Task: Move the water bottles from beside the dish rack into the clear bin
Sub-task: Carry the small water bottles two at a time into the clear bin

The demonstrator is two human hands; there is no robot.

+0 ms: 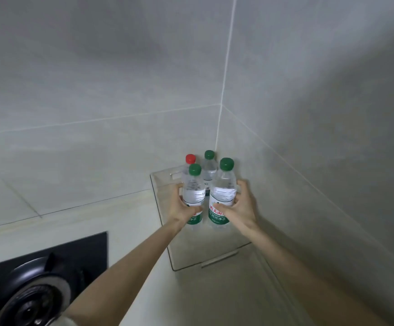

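While your left hand (pixel 183 206) wraps its fingers round one green-capped bottle (pixel 193 196), your right hand (pixel 240 206) clasps a second, taller-looking green-capped bottle (pixel 222 196) by its labelled waist. Both are upright, clear ribbed plastic with green-and-white labels, held over the clear bin (pixel 160 208), a rounded-corner transparent box with a slot handle, set in the tiled corner. Two more bottles stand at the bin's far end: one red-capped (pixel 190 159), one green-capped (pixel 209 165) (whether the held bottles rest on the bin floor, you cannot tell). A black glass hob (pixel 50 274) lies on the pale counter (pixel 125 215) to the left.
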